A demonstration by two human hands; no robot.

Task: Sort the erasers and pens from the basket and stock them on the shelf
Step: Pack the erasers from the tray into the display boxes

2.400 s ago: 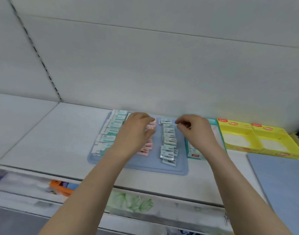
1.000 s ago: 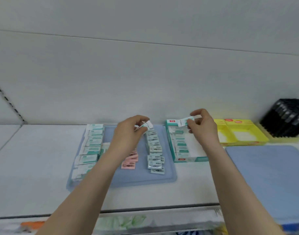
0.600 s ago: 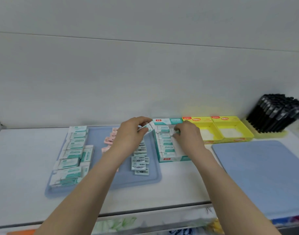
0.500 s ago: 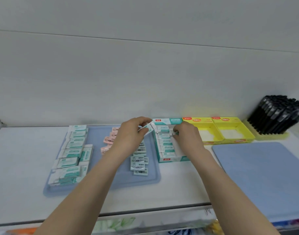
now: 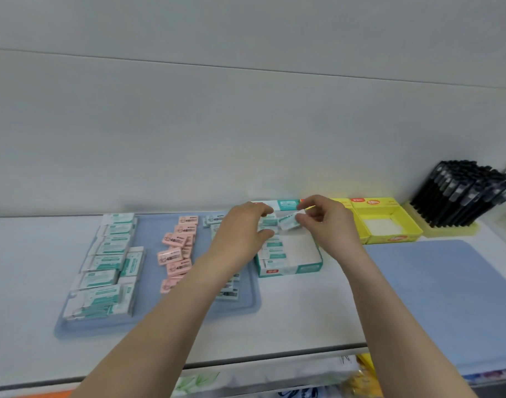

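White shelf [image 5: 303, 311] — teal eraser [image 5: 289, 221] in right hand [image 5: 329, 225], pinched (left hand [image 5: 243, 234] half-open)

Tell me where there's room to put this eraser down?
Free: the right half of the teal box, beside its eraser column; the floor of the yellow box; the blue mat in front of it. Crowded: the blue tray, packed with eraser rows.

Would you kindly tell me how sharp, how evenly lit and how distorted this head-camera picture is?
Head view: soft throughout, the small print on the pink erasers unreadable, the eraser pinched by the right hand smeared. Head view: light even, shadows faint, a yellow tint on the wall above the yellow boxes. Head view: the wide lens bows the front edge of the shelf.
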